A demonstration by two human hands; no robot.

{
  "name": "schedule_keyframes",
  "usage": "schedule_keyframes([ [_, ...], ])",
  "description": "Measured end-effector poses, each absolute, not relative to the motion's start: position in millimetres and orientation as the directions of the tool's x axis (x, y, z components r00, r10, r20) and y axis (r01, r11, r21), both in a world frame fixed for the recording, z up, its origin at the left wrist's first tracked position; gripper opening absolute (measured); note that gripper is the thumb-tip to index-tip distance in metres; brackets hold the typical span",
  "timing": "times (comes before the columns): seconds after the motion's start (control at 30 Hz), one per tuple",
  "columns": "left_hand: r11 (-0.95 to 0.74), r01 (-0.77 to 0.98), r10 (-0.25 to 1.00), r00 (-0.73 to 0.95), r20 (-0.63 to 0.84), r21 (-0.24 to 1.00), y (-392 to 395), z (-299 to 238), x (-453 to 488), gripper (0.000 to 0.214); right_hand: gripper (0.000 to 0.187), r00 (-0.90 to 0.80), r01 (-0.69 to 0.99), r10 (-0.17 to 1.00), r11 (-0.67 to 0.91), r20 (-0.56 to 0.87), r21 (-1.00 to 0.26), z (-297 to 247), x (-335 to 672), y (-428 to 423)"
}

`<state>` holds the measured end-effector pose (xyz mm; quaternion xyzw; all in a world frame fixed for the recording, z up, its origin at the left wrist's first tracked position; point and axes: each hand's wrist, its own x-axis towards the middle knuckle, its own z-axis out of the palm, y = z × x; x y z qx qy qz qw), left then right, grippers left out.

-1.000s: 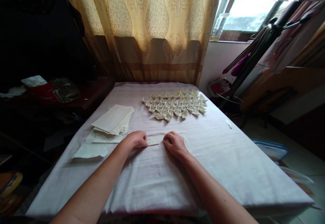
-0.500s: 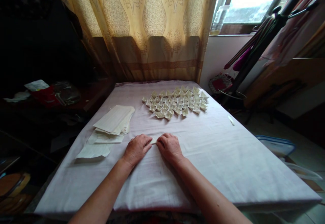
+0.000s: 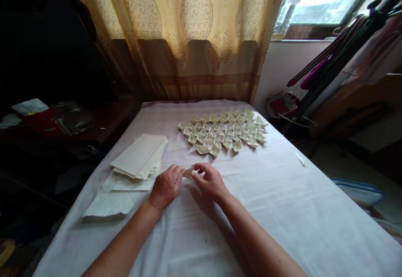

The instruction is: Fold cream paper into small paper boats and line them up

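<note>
Between my hands a small folded piece of paper [image 3: 188,172] is held up just above the white tablecloth. My left hand [image 3: 168,186] is closed on its left end. On the other side my right hand [image 3: 211,180] pinches the right end between thumb and fingers, its wrist lifted a little. Beyond the hands stand several rows of folded paper boats [image 3: 224,131], packed closely together. To the left of my left hand lies a stack of paper sheets [image 3: 140,155], with a loose creased sheet [image 3: 108,205] at its near side.
A small white strip [image 3: 300,159] lies near the right edge of the cloth-covered table [image 3: 282,214]. A patterned curtain [image 3: 194,67] hangs behind the table. On the dark left surface sits a clear jar [image 3: 73,118]. A dark coat stand [image 3: 339,55] leans into view at right.
My hands have raised the folded paper off the cloth and tilted it. My right hand has turned, its fingers now more apart. The whole view has shifted slightly.
</note>
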<state>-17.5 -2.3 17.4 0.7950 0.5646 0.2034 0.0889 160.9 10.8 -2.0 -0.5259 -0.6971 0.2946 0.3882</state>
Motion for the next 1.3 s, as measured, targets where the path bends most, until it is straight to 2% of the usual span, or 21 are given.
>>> schedule_keyframes([
  [0.07,-0.34,0.838,0.936,0.26,0.237,0.426,7,16,-17,0.027,0.011,-0.172,0.427,0.965,0.253,0.197,-0.868,-3,158,19],
  [0.13,-0.318,0.813,0.944,0.225,0.241,0.488,14,13,-16,0.026,0.014,-0.212,0.35,0.963,0.232,0.164,-0.908,-6,157,23],
  [0.23,-0.265,0.762,0.962,0.163,0.222,0.591,17,4,-11,0.026,0.018,-0.186,0.18,0.976,0.15,0.117,-0.972,-10,157,24],
  [0.37,-0.168,0.504,0.985,0.12,0.124,0.847,15,-4,-8,0.03,0.018,-0.12,0.121,0.989,0.097,0.082,-0.988,-13,159,23],
  [0.43,-0.125,0.399,0.989,0.124,0.081,0.908,14,-5,-9,0.03,0.017,-0.12,0.122,0.99,0.094,0.079,-0.988,-13,159,23],
  [0.6,-0.091,0.36,0.994,0.091,0.062,0.929,13,-3,-10,0.023,0.013,-0.154,0.154,0.981,0.14,0.116,-0.978,-8,160,20],
  [0.73,-0.197,0.421,0.979,0.125,0.159,0.886,10,0,-10,0.016,0.011,-0.174,0.2,0.979,0.142,0.107,-0.969,-5,160,16],
  [0.83,-0.242,0.438,0.969,0.148,0.196,0.866,7,3,-10,0.013,0.013,-0.188,0.16,0.973,0.162,0.131,-0.974,-6,160,15],
  [1.03,-0.105,0.331,0.981,0.192,0.043,0.938,7,0,-15,0.022,0.009,-0.132,0.092,0.963,0.246,0.233,-0.965,-7,161,16],
  [1.13,-0.073,0.301,0.985,0.17,0.022,0.951,8,-4,-17,0.023,0.009,-0.128,0.073,0.967,0.232,0.222,-0.97,-5,160,16],
  [1.3,-0.215,0.375,0.976,0.116,0.184,0.902,7,-1,-16,0.018,0.01,-0.178,0.126,0.968,0.202,0.179,-0.971,-3,161,15],
])
